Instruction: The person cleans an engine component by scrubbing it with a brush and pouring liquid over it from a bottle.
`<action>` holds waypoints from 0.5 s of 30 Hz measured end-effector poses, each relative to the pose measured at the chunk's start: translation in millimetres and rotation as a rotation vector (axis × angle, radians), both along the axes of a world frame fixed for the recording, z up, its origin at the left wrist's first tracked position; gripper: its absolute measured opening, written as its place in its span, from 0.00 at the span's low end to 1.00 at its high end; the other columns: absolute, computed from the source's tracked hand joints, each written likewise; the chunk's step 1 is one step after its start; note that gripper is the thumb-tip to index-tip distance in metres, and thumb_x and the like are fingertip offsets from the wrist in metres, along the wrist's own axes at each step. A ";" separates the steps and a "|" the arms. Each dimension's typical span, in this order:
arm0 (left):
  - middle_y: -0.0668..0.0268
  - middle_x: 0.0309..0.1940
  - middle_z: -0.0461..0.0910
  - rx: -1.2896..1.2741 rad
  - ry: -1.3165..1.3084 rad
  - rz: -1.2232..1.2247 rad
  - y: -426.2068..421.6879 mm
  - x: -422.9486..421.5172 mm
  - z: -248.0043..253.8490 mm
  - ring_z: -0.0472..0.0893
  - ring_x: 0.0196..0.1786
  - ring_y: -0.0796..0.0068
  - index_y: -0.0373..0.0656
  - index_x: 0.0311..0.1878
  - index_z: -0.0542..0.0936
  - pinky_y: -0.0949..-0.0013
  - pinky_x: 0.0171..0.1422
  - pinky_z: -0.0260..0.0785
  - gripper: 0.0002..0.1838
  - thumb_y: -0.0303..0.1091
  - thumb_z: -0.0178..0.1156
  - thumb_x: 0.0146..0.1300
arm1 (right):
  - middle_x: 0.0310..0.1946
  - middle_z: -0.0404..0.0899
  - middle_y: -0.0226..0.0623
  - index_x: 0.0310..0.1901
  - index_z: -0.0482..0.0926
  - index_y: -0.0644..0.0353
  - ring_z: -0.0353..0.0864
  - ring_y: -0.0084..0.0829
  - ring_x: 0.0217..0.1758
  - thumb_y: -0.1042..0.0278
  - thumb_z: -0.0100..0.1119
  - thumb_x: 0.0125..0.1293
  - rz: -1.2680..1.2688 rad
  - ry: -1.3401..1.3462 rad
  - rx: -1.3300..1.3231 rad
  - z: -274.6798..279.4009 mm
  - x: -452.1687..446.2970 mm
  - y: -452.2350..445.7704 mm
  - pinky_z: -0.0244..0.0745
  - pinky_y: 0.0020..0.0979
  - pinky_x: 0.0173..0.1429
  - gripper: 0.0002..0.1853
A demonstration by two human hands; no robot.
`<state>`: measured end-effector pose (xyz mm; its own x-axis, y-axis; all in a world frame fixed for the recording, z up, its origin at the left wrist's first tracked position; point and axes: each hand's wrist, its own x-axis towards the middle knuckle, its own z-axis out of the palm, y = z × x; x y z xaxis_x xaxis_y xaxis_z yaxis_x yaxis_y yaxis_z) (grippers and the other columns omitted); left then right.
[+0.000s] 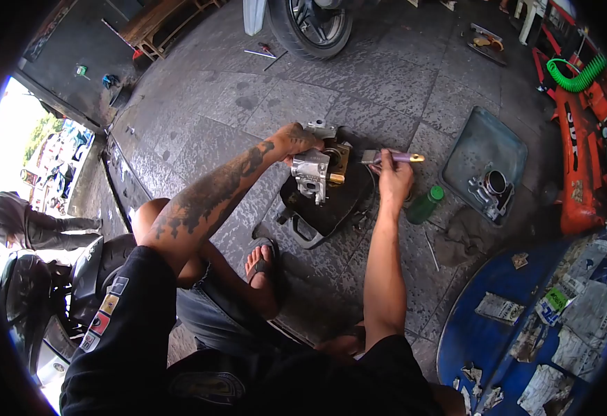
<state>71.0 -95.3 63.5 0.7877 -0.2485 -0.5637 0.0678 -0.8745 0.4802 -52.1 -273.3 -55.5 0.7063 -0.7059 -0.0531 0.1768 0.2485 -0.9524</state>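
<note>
A silvery metal engine part (pixel 312 168) with a brass-coloured face is held up by my left hand (pixel 299 141), whose fingers wrap round its upper left side and are partly hidden by it. Below the part lies a black drain pan (pixel 308 234) on the floor. My right hand (pixel 394 178) grips a brush (pixel 402 158) by its purple handle, the flat end pointing left at the part with a gap between. Just beneath the right hand stands a green bottle (pixel 425 204).
At right, a grey tray (pixel 483 132) holds another metal part (pixel 494 187), with a dark rag (pixel 463 239) below it. A blue drum (pixel 480 284) and red jack (pixel 575 159) flank the right side. A motorcycle wheel (pixel 310 31) stands ahead. A person (pixel 22 222) is at far left.
</note>
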 end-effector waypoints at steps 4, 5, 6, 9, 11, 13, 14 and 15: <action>0.57 0.30 0.83 -0.044 0.051 0.089 2.3 -21.6 -28.4 0.85 0.28 0.65 0.35 0.43 0.84 0.60 0.28 0.81 0.21 0.41 0.70 0.50 | 0.28 0.84 0.38 0.39 0.83 0.68 0.85 0.27 0.28 0.65 0.62 0.67 0.019 0.166 -0.232 5.0 0.3 4.0 0.82 0.29 0.31 0.12; 0.57 0.32 0.84 -0.090 0.068 0.124 6.3 -20.0 -39.3 0.85 0.30 0.65 0.37 0.45 0.84 0.58 0.29 0.82 0.21 0.40 0.70 0.50 | 0.28 0.83 0.37 0.40 0.83 0.68 0.84 0.26 0.27 0.66 0.62 0.66 0.012 0.148 -0.242 4.9 -2.0 5.9 0.84 0.28 0.31 0.11; 0.57 0.35 0.84 -0.113 0.122 0.198 7.0 -17.4 -52.8 0.86 0.34 0.64 0.38 0.48 0.83 0.55 0.31 0.82 0.22 0.38 0.70 0.49 | 0.28 0.83 0.37 0.40 0.83 0.68 0.84 0.26 0.27 0.66 0.62 0.66 0.016 0.152 -0.248 9.0 -8.0 8.6 0.84 0.28 0.31 0.11; 0.57 0.35 0.84 -0.169 0.163 0.269 6.5 -19.5 -66.2 0.86 0.34 0.61 0.38 0.49 0.82 0.52 0.31 0.82 0.23 0.36 0.70 0.49 | 0.25 0.83 0.35 0.39 0.83 0.67 0.83 0.25 0.23 0.65 0.63 0.66 0.045 0.299 -0.223 32.1 -32.3 13.8 0.79 0.27 0.28 0.11; 0.57 0.35 0.84 -0.150 0.209 0.271 2.0 -9.9 -79.6 0.86 0.32 0.60 0.39 0.48 0.83 0.50 0.30 0.81 0.21 0.35 0.70 0.50 | 0.24 0.83 0.39 0.39 0.83 0.65 0.82 0.29 0.21 0.63 0.61 0.66 0.081 0.401 -0.372 35.1 -43.8 19.8 0.77 0.31 0.30 0.12; 0.57 0.35 0.85 -0.184 0.277 0.243 0.4 4.4 -87.2 0.86 0.31 0.61 0.39 0.47 0.83 0.53 0.31 0.81 0.20 0.36 0.70 0.51 | 0.24 0.82 0.39 0.39 0.83 0.65 0.81 0.29 0.20 0.62 0.61 0.66 0.058 0.372 -0.411 19.0 -46.6 19.5 0.75 0.32 0.29 0.13; 0.57 0.35 0.85 -0.112 0.311 0.165 -0.1 14.3 -90.7 0.86 0.32 0.61 0.39 0.46 0.84 0.56 0.32 0.82 0.21 0.41 0.70 0.51 | 0.24 0.82 0.38 0.39 0.83 0.65 0.81 0.29 0.20 0.62 0.61 0.67 0.051 0.359 -0.418 19.5 -46.6 18.3 0.74 0.32 0.28 0.12; 0.57 0.35 0.85 -0.121 0.322 0.158 -0.9 13.3 -87.0 0.86 0.32 0.61 0.39 0.46 0.84 0.56 0.32 0.82 0.21 0.41 0.70 0.51 | 0.24 0.82 0.38 0.39 0.83 0.64 0.81 0.28 0.20 0.62 0.61 0.67 0.036 0.344 -0.421 24.4 -46.7 17.0 0.74 0.31 0.27 0.12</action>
<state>84.3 -96.3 -23.6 0.6089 -0.2179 -0.7627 0.3620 -0.7792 0.5116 -98.8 -256.3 -31.1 0.7223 -0.6915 -0.0029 -0.1637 -0.1669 -0.9723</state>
